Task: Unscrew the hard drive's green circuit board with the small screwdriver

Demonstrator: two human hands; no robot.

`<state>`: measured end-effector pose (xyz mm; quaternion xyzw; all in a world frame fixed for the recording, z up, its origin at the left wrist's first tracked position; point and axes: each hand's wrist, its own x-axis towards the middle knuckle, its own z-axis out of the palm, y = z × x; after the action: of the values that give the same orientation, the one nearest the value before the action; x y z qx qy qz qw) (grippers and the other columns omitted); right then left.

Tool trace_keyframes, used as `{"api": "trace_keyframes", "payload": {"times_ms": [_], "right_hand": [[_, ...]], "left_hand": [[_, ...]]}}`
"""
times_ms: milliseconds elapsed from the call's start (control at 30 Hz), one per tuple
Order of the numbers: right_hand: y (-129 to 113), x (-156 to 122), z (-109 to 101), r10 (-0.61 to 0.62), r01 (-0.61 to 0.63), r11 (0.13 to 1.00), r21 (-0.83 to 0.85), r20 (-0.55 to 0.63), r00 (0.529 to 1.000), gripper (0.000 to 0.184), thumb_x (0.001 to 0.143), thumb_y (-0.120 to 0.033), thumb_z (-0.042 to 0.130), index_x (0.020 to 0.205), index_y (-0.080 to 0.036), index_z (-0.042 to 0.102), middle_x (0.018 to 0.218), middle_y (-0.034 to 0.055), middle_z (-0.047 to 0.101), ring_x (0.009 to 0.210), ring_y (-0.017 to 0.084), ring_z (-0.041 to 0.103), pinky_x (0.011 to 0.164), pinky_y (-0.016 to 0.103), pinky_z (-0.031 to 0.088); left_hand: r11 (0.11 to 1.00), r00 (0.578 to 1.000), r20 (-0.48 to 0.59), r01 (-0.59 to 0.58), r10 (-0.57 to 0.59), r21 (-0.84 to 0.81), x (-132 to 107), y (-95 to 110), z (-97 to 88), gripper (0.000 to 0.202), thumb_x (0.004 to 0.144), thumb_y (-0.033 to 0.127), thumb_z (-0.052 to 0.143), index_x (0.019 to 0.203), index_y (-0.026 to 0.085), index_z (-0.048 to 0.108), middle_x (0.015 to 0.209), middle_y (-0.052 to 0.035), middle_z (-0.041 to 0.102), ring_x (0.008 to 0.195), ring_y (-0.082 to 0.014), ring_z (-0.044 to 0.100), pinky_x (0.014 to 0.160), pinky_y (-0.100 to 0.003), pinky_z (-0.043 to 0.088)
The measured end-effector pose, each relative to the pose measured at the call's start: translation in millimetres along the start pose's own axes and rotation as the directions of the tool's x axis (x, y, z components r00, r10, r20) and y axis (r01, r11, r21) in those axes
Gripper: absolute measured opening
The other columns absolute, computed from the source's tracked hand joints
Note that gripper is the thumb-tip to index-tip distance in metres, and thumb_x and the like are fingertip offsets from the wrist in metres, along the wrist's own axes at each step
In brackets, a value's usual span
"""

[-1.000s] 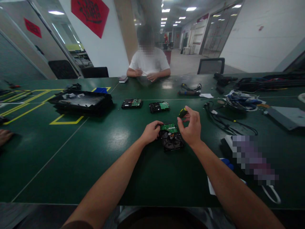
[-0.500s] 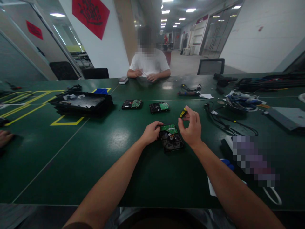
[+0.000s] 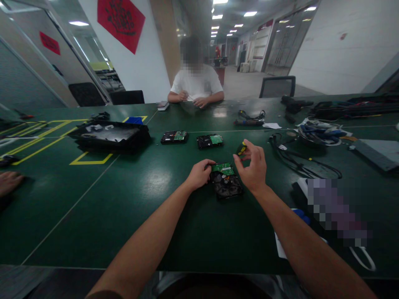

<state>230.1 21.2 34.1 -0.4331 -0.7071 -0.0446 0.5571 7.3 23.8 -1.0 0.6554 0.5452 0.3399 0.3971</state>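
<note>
A black hard drive (image 3: pixel 226 182) with a green circuit board on top lies on the green table (image 3: pixel 124 199) in front of me. My left hand (image 3: pixel 199 174) is closed on the drive's left far corner and steadies it. My right hand (image 3: pixel 254 168) is pinched round a small screwdriver (image 3: pixel 240 148) with a yellow and black handle, held upright just right of the drive's far end. The tool's tip is hidden by my fingers.
Two more hard drives (image 3: pixel 174 136) (image 3: pixel 210 140) lie farther back. A black tray (image 3: pixel 109 135) sits at left, tangled cables (image 3: pixel 296 160) at right. A person in a white shirt (image 3: pixel 196 85) works opposite. Another person's hand (image 3: pixel 9 182) rests at the left edge.
My right hand has turned the screwdriver a little between its fingers. The left hand and the drive stay put; my head has shifted slightly.
</note>
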Motion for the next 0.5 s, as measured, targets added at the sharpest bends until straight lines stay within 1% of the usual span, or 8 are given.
{"api": "trace_keyframes", "payload": {"times_ms": [67, 133, 233, 333, 400, 500], "right_hand": [[-0.6, 0.3, -0.2, -0.003, 0.003, 1.0, -0.001, -0.005, 1.0, 0.064, 0.09, -0.023, 0.066, 0.15, -0.03, 0.045, 0.119, 0.0099, 0.058, 0.089, 0.022, 0.063, 0.076, 0.044, 0.064], [-0.6, 0.6, -0.1, -0.018, 0.018, 1.0, 0.003, 0.0, 1.0, 0.064, 0.091, -0.022, 0.064, 0.151, -0.029, 0.044, 0.122, 0.0107, 0.058, 0.091, 0.023, 0.064, 0.08, 0.045, 0.064], [0.9, 1.4, 0.3, -0.028, 0.028, 1.0, 0.005, 0.004, 1.0, 0.065, 0.092, -0.02, 0.062, 0.153, -0.028, 0.041, 0.124, 0.0114, 0.06, 0.09, 0.022, 0.065, 0.085, 0.047, 0.063], [2.5, 2.5, 0.0, -0.018, 0.018, 1.0, 0.004, -0.001, 1.0, 0.062, 0.091, -0.022, 0.065, 0.15, -0.027, 0.045, 0.119, 0.0105, 0.06, 0.084, 0.02, 0.065, 0.078, 0.043, 0.064], [2.8, 3.0, -0.1, -0.009, 0.009, 1.0, 0.006, 0.001, 1.0, 0.06, 0.09, -0.023, 0.067, 0.147, -0.027, 0.048, 0.117, 0.01, 0.059, 0.082, 0.019, 0.064, 0.073, 0.041, 0.064], [1.5, 3.8, -0.7, -0.006, 0.006, 1.0, 0.014, 0.013, 1.0, 0.061, 0.091, -0.022, 0.066, 0.149, -0.026, 0.046, 0.119, 0.0108, 0.06, 0.085, 0.021, 0.065, 0.071, 0.04, 0.064]], "left_hand": [[1.0, 1.0, 0.0, 0.004, -0.004, -0.015, -0.1, 0.5, -0.2, 0.036, 0.099, 0.02, 0.046, 0.129, 0.017, 0.065, 0.062, 0.0037, 0.058, 0.045, -0.0096, 0.054, 0.044, -0.02, 0.045], [1.0, 1.0, -0.001, 0.007, -0.008, -0.02, -0.4, 1.1, -0.6, 0.035, 0.099, 0.021, 0.047, 0.129, 0.018, 0.066, 0.063, 0.0037, 0.059, 0.045, -0.0094, 0.054, 0.043, -0.019, 0.044], [1.0, 1.0, 0.002, 0.007, -0.007, -0.021, -1.1, 1.7, -0.9, 0.032, 0.1, 0.027, 0.051, 0.128, 0.018, 0.066, 0.061, 0.0044, 0.058, 0.044, -0.0089, 0.054, 0.043, -0.018, 0.044], [0.999, 1.0, 0.004, -0.004, 0.004, -0.034, -1.9, 2.5, -0.9, 0.032, 0.1, 0.033, 0.057, 0.126, 0.018, 0.067, 0.059, 0.0048, 0.058, 0.043, -0.0089, 0.054, 0.042, -0.018, 0.043], [0.999, 1.0, 0.001, -0.013, 0.013, -0.043, -2.2, 3.5, -0.8, 0.032, 0.099, 0.034, 0.059, 0.125, 0.017, 0.067, 0.059, 0.0043, 0.059, 0.043, -0.0091, 0.055, 0.042, -0.018, 0.044], [1.0, 1.0, -0.008, -0.003, 0.003, -0.029, -2.4, 5.3, -1.2, 0.032, 0.099, 0.034, 0.059, 0.124, 0.017, 0.069, 0.059, 0.0038, 0.061, 0.043, -0.0092, 0.056, 0.042, -0.018, 0.043]]}}
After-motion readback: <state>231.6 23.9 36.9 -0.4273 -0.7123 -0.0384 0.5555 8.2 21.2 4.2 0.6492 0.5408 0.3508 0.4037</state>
